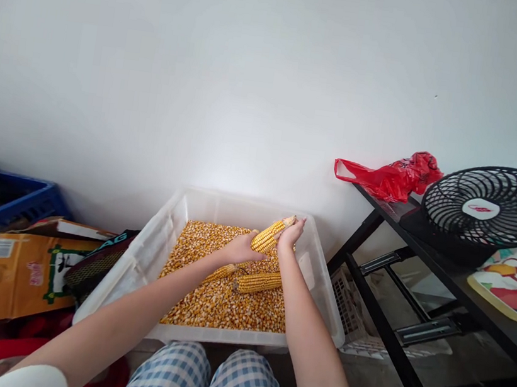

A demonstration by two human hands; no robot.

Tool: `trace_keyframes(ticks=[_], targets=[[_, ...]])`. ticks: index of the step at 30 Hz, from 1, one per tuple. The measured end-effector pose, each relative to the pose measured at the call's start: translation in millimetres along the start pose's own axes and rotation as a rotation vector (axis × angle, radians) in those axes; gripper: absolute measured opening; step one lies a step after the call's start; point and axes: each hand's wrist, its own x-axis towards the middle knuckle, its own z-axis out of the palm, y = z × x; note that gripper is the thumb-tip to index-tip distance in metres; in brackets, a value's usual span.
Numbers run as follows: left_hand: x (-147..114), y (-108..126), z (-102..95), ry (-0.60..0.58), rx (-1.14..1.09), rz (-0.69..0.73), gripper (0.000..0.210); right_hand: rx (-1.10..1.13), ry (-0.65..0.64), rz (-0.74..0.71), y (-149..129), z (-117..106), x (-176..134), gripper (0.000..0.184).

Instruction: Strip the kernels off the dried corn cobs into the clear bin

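An ear of corn (268,236) full of yellow kernels is held at a slant above a white plastic bin (134,269). My left hand (242,250) grips its lower end, and my right hand (290,234) is closed around the upper end by the pale stalk. Loose corn kernels (224,311) cover the bottom of the bin. On them, below my hands, lies a second ear of corn (259,282). A third ear of corn (220,273) is partly hidden behind my left forearm.
At right stands a black folding table (448,275) with a red plastic bag (396,177) and a black fan (490,205) on it. Left of the bin are an orange cardboard box (15,269) and a blue crate (24,201). A white wall (264,80) rises behind.
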Motion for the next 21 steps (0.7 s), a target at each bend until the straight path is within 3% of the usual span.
trace_keyframes(ticks=[3, 5, 8, 11, 14, 16, 19, 21], targets=[[3, -4, -8.8, -0.111, -0.199, -0.002, 0.053, -0.006, 0.111, -0.053, 5, -7, 6, 0.054], [4, -6, -13.7, -0.141, -0.219, -0.009, 0.052, -0.108, 0.169, -0.102, 6, -11, 9, 0.055], [4, -6, -17.8, -0.031, -0.005, -0.015, 0.056, -0.187, 0.245, -0.116, 4, -12, 11, 0.054], [3, -5, -18.5, 0.092, 0.306, -0.035, 0.056, 0.072, 0.126, 0.113, 1, -5, 9, 0.057], [2, -3, -15.7, 0.1, 0.553, -0.056, 0.049, 0.355, -0.022, 0.389, 0, 6, 0, 0.056], [1, -1, -11.3, 0.103, 0.684, -0.072, 0.049, 0.426, -0.024, 0.451, 0, 10, -7, 0.052], [0, 3, -1.2, 0.117, 0.726, -0.072, 0.051, 0.419, 0.047, 0.348, -3, 12, -14, 0.049], [-1, 6, 6.1, 0.117, 0.635, -0.052, 0.051, 0.367, 0.063, 0.246, -7, 12, -15, 0.048]])
